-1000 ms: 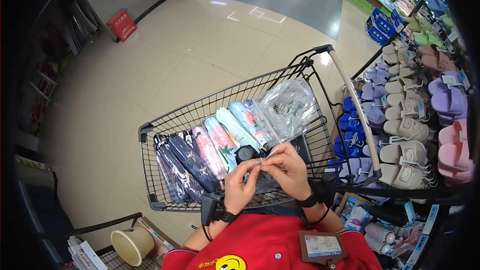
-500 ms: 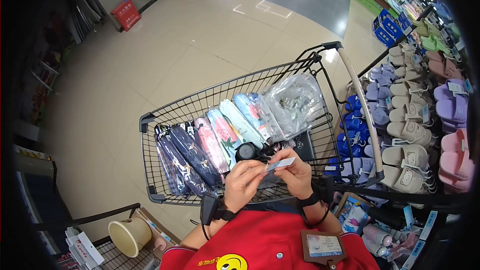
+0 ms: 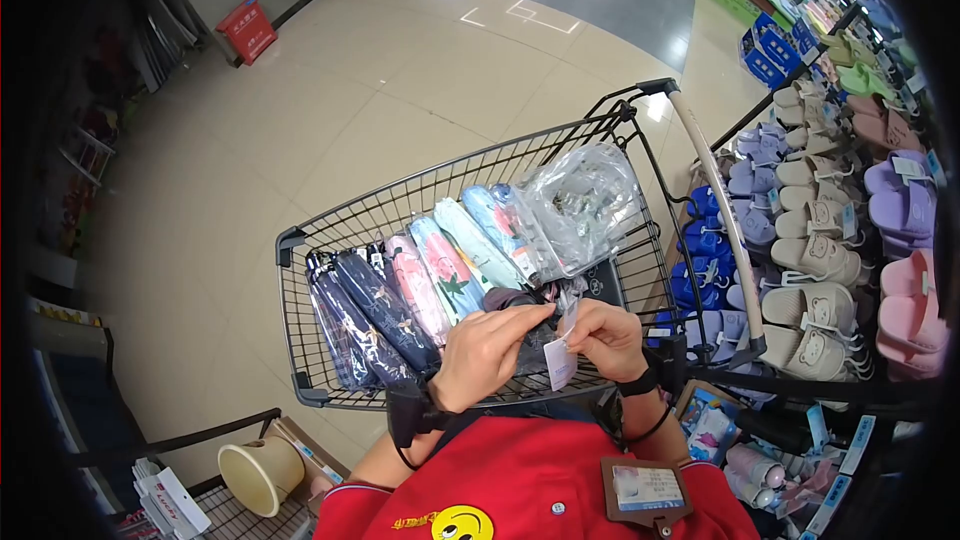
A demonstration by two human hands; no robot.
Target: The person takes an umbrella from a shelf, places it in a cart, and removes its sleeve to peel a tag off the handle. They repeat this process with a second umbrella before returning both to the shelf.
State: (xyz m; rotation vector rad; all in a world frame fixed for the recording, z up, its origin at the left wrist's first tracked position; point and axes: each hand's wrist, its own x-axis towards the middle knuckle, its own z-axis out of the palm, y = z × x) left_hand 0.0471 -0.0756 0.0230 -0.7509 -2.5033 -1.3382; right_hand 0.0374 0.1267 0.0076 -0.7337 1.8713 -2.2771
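Tag (image 3: 561,364) in right hand (image 3: 608,340), long axis seemingly toward shirt (image 3: 500,480).

Left hand (image 3: 606,338): fingers bent, thumb and index pinched together. Right hand (image 3: 482,352): palm down, fingers extended toward the left. Both forearms reach forward from the torso, wrists apart.

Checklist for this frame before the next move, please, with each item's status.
1. Right hand pinching the white tag: ok.
2. Left hand gripping something: cannot tell.
3. Folded umbrellas inside the cart: ok.
4. Clear plastic bag inside the cart: ok.
5. Tag's print legible: not ok, too small.
6. Cart's near side unobstructed from view: not ok, hands cover part.
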